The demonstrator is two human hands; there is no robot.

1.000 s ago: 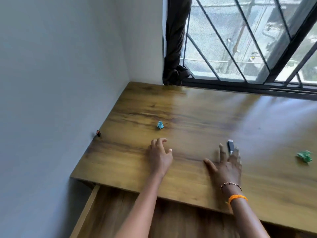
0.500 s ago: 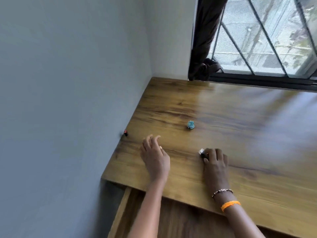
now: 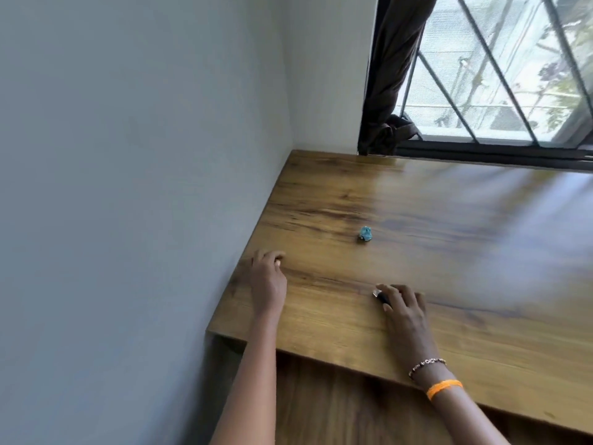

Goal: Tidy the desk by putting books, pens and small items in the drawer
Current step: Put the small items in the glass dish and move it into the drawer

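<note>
A small black stick with a silver end (image 3: 379, 294) lies on the wooden desk (image 3: 449, 252). My right hand (image 3: 405, 311) covers it with curled fingers, and only its silver tip and a bit of black show. At the desk's left edge, against the wall, my left hand (image 3: 269, 279) has its fingertips bent down onto the wood. What lies under those fingers is hidden. A crumpled blue-green scrap (image 3: 365, 234) sits alone farther back, between the two hands.
An open wooden drawer (image 3: 337, 409) shows below the desk's front edge, between my forearms. A grey wall (image 3: 144, 187) bounds the desk on the left. A barred window (image 3: 497, 75) with a dark bunched curtain (image 3: 390, 91) stands behind.
My left hand has slid left to the wall edge, over the spot where a tiny red item lay. My right hand has closed over the stick and keeps it. The view swung left.
</note>
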